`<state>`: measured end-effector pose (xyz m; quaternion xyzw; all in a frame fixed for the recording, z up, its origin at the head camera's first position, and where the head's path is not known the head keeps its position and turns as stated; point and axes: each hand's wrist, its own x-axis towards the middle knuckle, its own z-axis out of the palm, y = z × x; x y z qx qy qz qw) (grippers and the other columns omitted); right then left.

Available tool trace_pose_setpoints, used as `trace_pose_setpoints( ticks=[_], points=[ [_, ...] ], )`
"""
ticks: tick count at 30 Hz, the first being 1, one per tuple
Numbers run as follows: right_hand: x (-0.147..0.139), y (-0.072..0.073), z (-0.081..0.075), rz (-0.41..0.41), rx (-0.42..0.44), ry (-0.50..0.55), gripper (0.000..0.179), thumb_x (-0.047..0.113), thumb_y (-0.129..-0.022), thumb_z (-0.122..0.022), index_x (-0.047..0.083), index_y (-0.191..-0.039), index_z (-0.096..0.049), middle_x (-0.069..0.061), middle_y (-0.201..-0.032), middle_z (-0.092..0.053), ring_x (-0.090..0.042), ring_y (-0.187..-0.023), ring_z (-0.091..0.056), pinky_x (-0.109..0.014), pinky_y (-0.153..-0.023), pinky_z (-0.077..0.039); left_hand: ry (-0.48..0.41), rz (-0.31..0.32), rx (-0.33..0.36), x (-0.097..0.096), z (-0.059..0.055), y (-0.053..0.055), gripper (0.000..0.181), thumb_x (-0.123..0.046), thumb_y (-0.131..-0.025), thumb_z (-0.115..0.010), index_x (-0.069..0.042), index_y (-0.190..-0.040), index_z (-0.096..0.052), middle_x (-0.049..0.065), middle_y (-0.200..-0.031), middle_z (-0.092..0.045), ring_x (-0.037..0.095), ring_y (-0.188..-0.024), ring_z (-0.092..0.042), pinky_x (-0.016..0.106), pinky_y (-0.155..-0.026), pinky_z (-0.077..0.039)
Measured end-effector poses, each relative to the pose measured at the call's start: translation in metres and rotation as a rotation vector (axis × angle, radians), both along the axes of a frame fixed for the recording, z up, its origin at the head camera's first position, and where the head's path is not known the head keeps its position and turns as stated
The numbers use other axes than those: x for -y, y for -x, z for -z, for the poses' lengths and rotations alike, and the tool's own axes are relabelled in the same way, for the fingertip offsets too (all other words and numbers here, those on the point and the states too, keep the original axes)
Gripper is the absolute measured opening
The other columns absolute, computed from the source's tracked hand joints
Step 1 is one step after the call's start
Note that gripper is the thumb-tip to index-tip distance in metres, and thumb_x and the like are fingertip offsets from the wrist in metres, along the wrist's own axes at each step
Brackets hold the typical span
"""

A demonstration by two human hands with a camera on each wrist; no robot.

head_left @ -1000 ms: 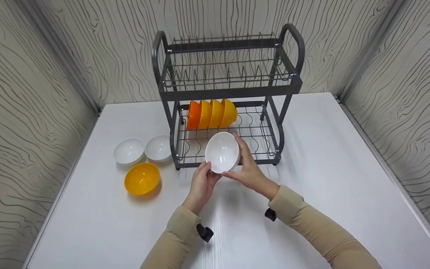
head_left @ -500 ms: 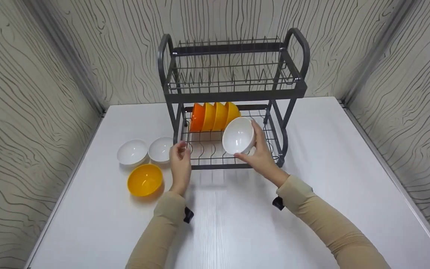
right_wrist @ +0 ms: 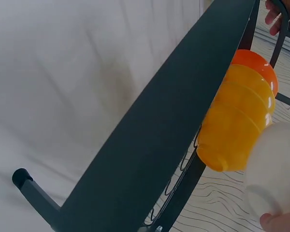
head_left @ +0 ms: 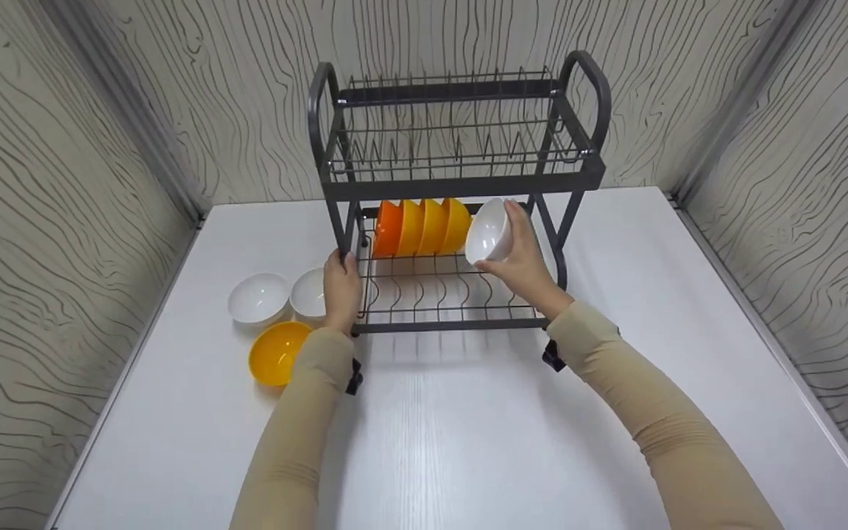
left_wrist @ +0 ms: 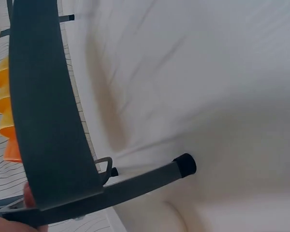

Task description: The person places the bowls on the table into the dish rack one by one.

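Head, white bowl [head_left: 489, 232]: tilted, its rim steep, mouth turned left and toward the viewer; it sat right of the yellow bowls [head_left: 433, 227] and orange bowl [head_left: 386, 230], at the lower tier.
Head, right hand [head_left: 525, 261]: nearer, just right of that bowl, gripping it between thumb and fingers.
Head, left hand [head_left: 341, 287]: gripped the dish rack [head_left: 461, 182] at its left post, well apart from the bowl.
Left wrist, rack surface: flat, smooth, dark bar; tubular foot, black cap.
Right wrist, bowl walls: glossy, rounded, yellow; white one smooth, contact with them unclear.
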<state>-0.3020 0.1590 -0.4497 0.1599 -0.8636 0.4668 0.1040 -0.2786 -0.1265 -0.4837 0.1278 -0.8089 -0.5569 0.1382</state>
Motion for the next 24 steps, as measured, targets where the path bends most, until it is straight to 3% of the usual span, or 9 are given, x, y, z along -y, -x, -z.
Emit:
trace_pose_setpoints(
  ticks=[8,12,24],
  points=[
    [0.004,0.019,0.0,0.022,0.023,-0.072,0.103,0.011,-0.068,-0.079,0.014,-0.147,-0.013,-0.011,-0.154,-0.01,-0.034,-0.14,-0.018,-0.054,-0.111,-0.024,0.089,0.025,0.109,0.005,0.0,0.006,0.042,-0.021,-0.101,-0.029,0.001,-0.137,-0.033,0.021,-0.121,-0.056,0.03,-0.114,-0.054,0.042,-0.1,-0.043],
    [0.004,0.026,0.001,0.021,0.048,-0.118,0.102,0.012,-0.07,-0.077,0.014,-0.148,-0.011,-0.013,-0.155,-0.006,-0.034,-0.14,-0.014,-0.053,-0.112,-0.024,0.145,0.019,0.096,0.006,0.001,0.008,0.039,-0.021,-0.101,-0.03,0.002,-0.132,-0.036,0.022,-0.126,-0.054,0.032,-0.119,-0.052,0.043,-0.1,-0.043],
    [0.01,0.045,0.007,-0.001,0.098,-0.226,0.1,0.011,-0.07,-0.077,0.016,-0.148,-0.014,-0.012,-0.155,-0.006,-0.034,-0.143,-0.007,-0.053,-0.114,-0.017,0.228,0.002,0.096,0.006,0.005,0.009,0.038,-0.024,-0.101,-0.03,0.0,-0.129,-0.038,0.021,-0.122,-0.058,0.032,-0.114,-0.057,0.043,-0.095,-0.048]
  ],
)
